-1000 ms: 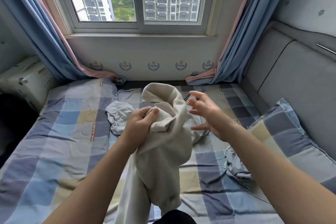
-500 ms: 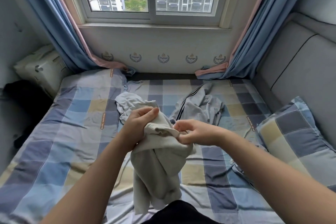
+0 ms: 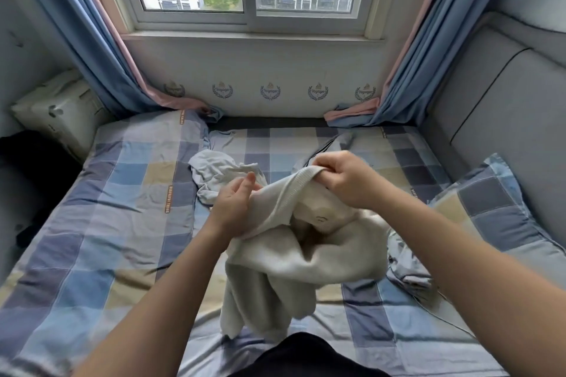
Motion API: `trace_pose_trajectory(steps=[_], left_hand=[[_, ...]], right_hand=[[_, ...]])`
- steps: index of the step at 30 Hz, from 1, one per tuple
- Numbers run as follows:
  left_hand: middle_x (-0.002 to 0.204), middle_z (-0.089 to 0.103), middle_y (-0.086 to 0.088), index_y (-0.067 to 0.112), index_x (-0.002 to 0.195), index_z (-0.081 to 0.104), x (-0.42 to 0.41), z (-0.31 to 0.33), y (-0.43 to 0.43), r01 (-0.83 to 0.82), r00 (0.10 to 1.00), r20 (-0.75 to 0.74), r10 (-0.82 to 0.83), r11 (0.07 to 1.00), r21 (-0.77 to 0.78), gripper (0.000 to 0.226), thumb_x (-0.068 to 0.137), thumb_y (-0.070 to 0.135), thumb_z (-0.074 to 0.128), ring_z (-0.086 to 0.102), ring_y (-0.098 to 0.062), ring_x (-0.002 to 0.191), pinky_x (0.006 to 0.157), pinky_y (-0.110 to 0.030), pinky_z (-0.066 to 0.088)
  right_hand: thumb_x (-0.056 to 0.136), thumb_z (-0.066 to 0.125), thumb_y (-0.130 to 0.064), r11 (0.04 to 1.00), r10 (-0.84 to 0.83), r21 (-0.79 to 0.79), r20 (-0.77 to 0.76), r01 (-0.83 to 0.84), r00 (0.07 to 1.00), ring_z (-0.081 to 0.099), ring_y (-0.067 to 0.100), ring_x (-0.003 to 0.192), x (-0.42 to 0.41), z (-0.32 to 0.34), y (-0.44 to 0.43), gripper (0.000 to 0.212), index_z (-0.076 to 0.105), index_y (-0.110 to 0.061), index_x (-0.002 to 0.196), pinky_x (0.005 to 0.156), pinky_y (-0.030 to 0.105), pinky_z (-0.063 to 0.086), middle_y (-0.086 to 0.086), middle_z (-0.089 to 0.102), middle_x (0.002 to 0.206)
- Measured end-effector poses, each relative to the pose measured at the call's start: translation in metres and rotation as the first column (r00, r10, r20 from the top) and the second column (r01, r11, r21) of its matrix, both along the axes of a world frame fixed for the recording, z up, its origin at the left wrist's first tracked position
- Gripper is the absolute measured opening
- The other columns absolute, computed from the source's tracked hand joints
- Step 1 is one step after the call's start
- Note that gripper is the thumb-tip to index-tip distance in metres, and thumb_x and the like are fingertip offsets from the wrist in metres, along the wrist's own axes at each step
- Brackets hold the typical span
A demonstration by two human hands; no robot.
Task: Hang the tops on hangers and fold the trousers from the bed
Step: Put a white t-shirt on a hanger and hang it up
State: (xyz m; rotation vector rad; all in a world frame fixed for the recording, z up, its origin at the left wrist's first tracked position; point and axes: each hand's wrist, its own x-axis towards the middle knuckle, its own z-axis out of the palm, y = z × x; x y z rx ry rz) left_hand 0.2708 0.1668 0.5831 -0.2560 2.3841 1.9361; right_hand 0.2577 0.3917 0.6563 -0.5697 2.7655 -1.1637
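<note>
I hold a beige knitted top (image 3: pixel 306 257) in the air over the checked bed (image 3: pixel 116 223). My left hand (image 3: pixel 234 208) grips its ribbed hem at one end. My right hand (image 3: pixel 346 180) pinches the same ribbed edge further right and holds it higher, so the hem is stretched between both hands. The rest of the top hangs bunched below them. A pale grey garment (image 3: pixel 214 174) lies crumpled on the bed behind my left hand. Another grey garment with a dark stripe (image 3: pixel 324 147) lies behind my right hand, mostly hidden.
A checked pillow (image 3: pixel 496 211) lies at the right by the grey padded headboard (image 3: pixel 505 119), with a crumpled grey cloth (image 3: pixel 407 266) beside it. Blue curtains (image 3: pixel 92 49) hang either side of the window. A white packed bundle (image 3: pixel 58 110) sits at the left.
My hands have moved apart along the ribbed hem, the right one rising and shifting right, so the hem is now pulled open. A second ago my right hand was open and off the top.
</note>
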Motion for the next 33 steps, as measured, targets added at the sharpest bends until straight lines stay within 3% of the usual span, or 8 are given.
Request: trace_pose_trajectory(steps=[6, 11, 15, 20, 23, 25, 28, 33], left_hand=[[0.089, 0.064, 0.007, 0.029, 0.092, 0.059, 0.013, 0.016, 0.037, 0.119, 0.924, -0.320, -0.210, 0.952, -0.283, 0.043, 0.074, 0.067, 0.067, 0.061, -0.008, 0.076, 0.066, -0.022, 0.048], [0.072, 0.064, 0.005, 0.019, 0.084, 0.059, 0.003, 0.018, 0.054, -0.047, 0.937, -0.333, -0.101, 0.911, -0.409, 0.008, 0.091, 0.017, 0.063, 0.061, -0.016, 0.071, 0.062, -0.035, 0.045], [0.077, 0.064, 0.002, 0.012, 0.089, 0.065, -0.013, 0.024, 0.039, -0.051, 0.960, -0.271, -0.071, 0.908, -0.417, 0.021, 0.085, -0.001, 0.049, 0.059, -0.021, 0.078, 0.062, -0.028, 0.042], [0.078, 0.064, 0.006, 0.011, 0.087, 0.065, -0.005, 0.028, 0.056, -0.010, 0.957, -0.282, -0.071, 0.961, -0.275, 0.023, 0.081, 0.011, 0.042, 0.057, -0.005, 0.077, 0.062, -0.014, 0.040], [0.079, 0.063, 0.005, 0.012, 0.086, 0.064, -0.005, 0.026, 0.059, -0.050, 0.960, -0.277, -0.032, 0.957, -0.286, 0.020, 0.089, 0.004, 0.047, 0.056, -0.008, 0.077, 0.063, -0.014, 0.040], [0.081, 0.064, 0.002, 0.011, 0.088, 0.065, -0.008, 0.025, 0.053, -0.097, 0.965, -0.264, 0.007, 0.939, -0.331, 0.021, 0.090, -0.001, 0.047, 0.056, -0.014, 0.079, 0.067, -0.019, 0.042], [0.094, 0.069, -0.003, 0.008, 0.097, 0.068, -0.010, 0.020, 0.045, -0.154, 0.965, -0.261, 0.041, 0.889, -0.431, 0.025, 0.089, -0.001, 0.047, 0.059, -0.021, 0.091, 0.079, -0.031, 0.044], [0.096, 0.063, -0.013, 0.007, 0.092, 0.062, -0.006, -0.003, 0.050, -0.231, 0.957, -0.281, 0.069, 0.765, -0.601, 0.021, 0.085, -0.006, 0.046, 0.052, -0.026, 0.088, 0.074, -0.029, 0.033]], right_hand=[[0.094, 0.065, -0.022, 0.999, -0.045, -0.025, -0.020, 0.045, 0.999, 0.041, 0.014, 0.056, -0.011, 0.037, -0.009, 0.030, 0.069, 0.005, 0.081, 0.052, 0.030, 0.033, 0.010, 0.052, 0.065], [0.089, 0.070, -0.024, 0.999, -0.022, 0.040, 0.011, 0.022, 1.000, 0.035, 0.010, 0.051, -0.018, 0.053, -0.001, 0.026, 0.071, -0.001, 0.077, 0.047, 0.026, 0.030, 0.002, 0.044, 0.058], [0.079, 0.082, -0.019, 0.985, 0.020, 0.163, 0.179, -0.050, 0.984, 0.042, 0.000, 0.045, -0.020, 0.028, 0.027, 0.015, 0.069, -0.014, 0.074, 0.044, 0.015, 0.033, -0.007, 0.053, 0.059], [0.081, 0.072, -0.015, 0.909, -0.144, 0.413, 0.187, 0.055, 0.972, 0.065, 0.017, 0.078, -0.013, -0.058, 0.065, 0.020, 0.060, -0.027, 0.070, 0.069, 0.031, 0.055, -0.004, 0.067, 0.079], [0.083, 0.060, -0.009, 0.856, -0.286, 0.484, 0.149, 0.183, 0.947, 0.063, 0.030, 0.091, -0.011, -0.091, 0.095, 0.015, 0.062, -0.022, 0.077, 0.066, 0.032, 0.044, 0.008, 0.070, 0.091], [0.081, 0.055, 0.002, 0.863, -0.359, 0.431, 0.158, 0.263, 0.920, 0.063, 0.032, 0.092, -0.013, -0.097, 0.116, 0.022, 0.067, -0.017, 0.078, 0.065, 0.029, 0.039, 0.013, 0.071, 0.090], [0.083, 0.049, 0.012, 0.920, -0.391, 0.127, 0.242, 0.371, 0.888, 0.060, 0.027, 0.080, -0.017, -0.085, 0.136, 0.030, 0.071, -0.009, 0.082, 0.065, 0.031, 0.042, 0.011, 0.068, 0.082], [0.097, 0.054, -0.003, 0.855, -0.276, -0.323, 0.382, 0.407, 0.882, 0.049, 0.011, 0.059, -0.011, -0.043, 0.151, 0.022, 0.069, -0.013, 0.084, 0.054, 0.025, 0.038, 0.000, 0.060, 0.069]])
